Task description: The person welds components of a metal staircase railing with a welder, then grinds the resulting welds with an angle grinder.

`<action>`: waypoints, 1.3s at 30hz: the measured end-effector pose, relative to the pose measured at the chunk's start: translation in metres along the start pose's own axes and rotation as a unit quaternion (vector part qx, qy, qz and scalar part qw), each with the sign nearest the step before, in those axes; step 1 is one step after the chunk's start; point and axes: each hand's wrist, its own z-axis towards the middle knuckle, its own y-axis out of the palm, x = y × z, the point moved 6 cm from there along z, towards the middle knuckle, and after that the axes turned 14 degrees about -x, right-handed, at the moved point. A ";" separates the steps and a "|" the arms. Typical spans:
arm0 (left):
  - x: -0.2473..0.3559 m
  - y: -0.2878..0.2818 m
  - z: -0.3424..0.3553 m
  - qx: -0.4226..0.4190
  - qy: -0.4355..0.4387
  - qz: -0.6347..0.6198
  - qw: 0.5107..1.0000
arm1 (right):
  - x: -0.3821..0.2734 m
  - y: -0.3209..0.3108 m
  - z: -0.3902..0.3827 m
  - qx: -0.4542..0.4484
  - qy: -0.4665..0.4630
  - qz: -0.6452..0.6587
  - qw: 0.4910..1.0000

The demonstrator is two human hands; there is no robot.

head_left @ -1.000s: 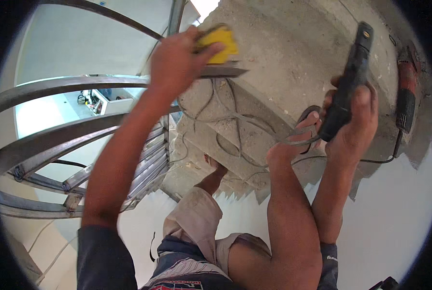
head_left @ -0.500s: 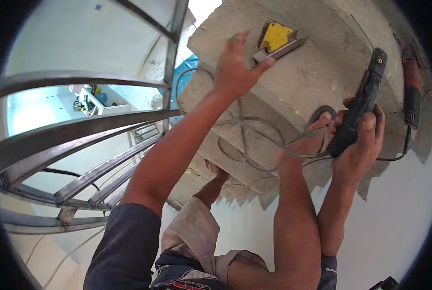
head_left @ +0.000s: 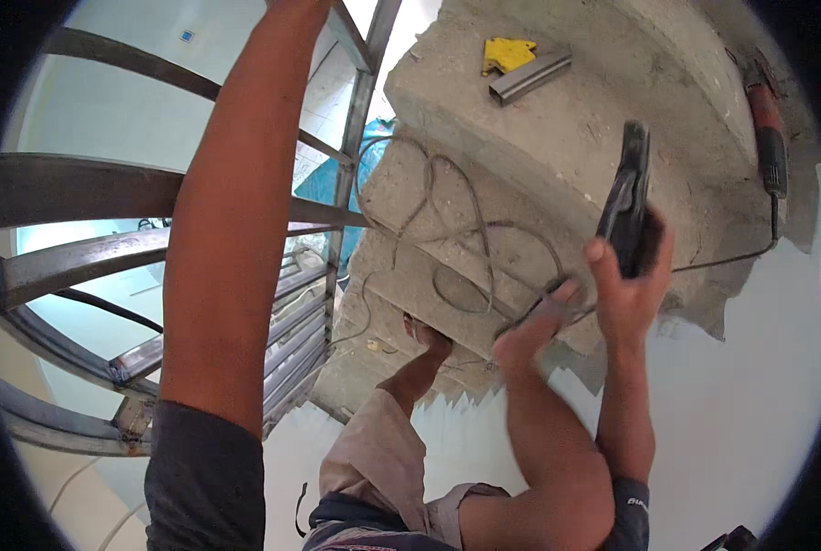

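Note:
My right hand [head_left: 629, 298] is closed around the handle of a black welding electrode holder [head_left: 624, 197], its jaw end pointing up and away over the concrete steps. No rod shows in the jaw. My left arm stretches up past the steel railing [head_left: 89, 188], and its hand lies beyond the top edge, out of sight. On the upper step rest a yellow welding magnet [head_left: 508, 55] and a short piece of square steel tube [head_left: 531, 77], apart from both hands.
A grey cable [head_left: 486, 262] loops over the concrete steps [head_left: 484, 129] around my sandalled right foot [head_left: 539, 321]. A red and black angle grinder [head_left: 767, 129] lies by the wall at the right, its cord trailing down. Left of the steps, the railing stands over a drop to the floor below.
My left hand has left the spot beside the steel tube and gone up out of view, toward the railing side. The electrode holder in my right hand has shifted left.

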 end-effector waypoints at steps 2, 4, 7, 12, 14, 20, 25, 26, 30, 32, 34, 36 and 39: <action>0.001 0.002 -0.005 -0.003 -0.005 -0.007 1.000 | 0.016 0.013 -0.013 0.007 0.001 0.019 1.000; 0.007 -0.001 -0.002 0.038 0.068 0.071 0.994 | 0.028 0.026 -0.018 -0.008 0.000 0.000 1.000; 0.008 -0.006 0.001 0.040 0.125 0.093 0.987 | 0.046 0.053 -0.026 -0.031 0.010 -0.002 0.999; -0.011 -0.002 -0.005 -0.028 0.044 -0.067 0.996 | 0.070 0.096 -0.029 -0.061 0.034 0.033 0.997; -0.011 -0.003 -0.005 -0.041 0.050 -0.076 0.995 | 0.065 0.109 -0.027 -0.091 -0.006 0.026 0.996; -0.005 -0.005 -0.006 -0.031 0.066 -0.017 0.997 | 0.071 0.126 -0.040 -0.072 -0.022 0.038 0.996; 0.001 0.001 -0.019 0.074 0.080 0.075 0.991 | 0.109 0.129 -0.067 -0.025 -0.092 -0.050 0.994; 0.001 0.000 -0.018 0.072 0.091 0.068 0.991 | 0.115 0.131 -0.074 -0.002 -0.115 -0.045 0.992; 0.008 0.002 -0.019 0.013 0.091 0.025 0.995 | 0.135 0.151 -0.100 0.019 -0.109 -0.020 0.994; 0.007 -0.005 -0.009 0.013 0.089 0.049 0.995 | 0.144 0.167 -0.111 0.018 -0.067 0.054 0.996; -0.017 -0.005 0.006 0.041 0.090 0.069 0.993 | 0.149 0.180 -0.122 0.019 -0.036 0.059 0.997; 0.019 -0.018 0.019 0.044 0.129 0.135 0.981 | 0.140 0.196 -0.129 0.010 -0.050 0.127 0.991; -0.001 -0.006 0.012 0.110 0.137 0.160 0.971 | 0.148 0.192 -0.137 -0.009 -0.028 0.079 0.996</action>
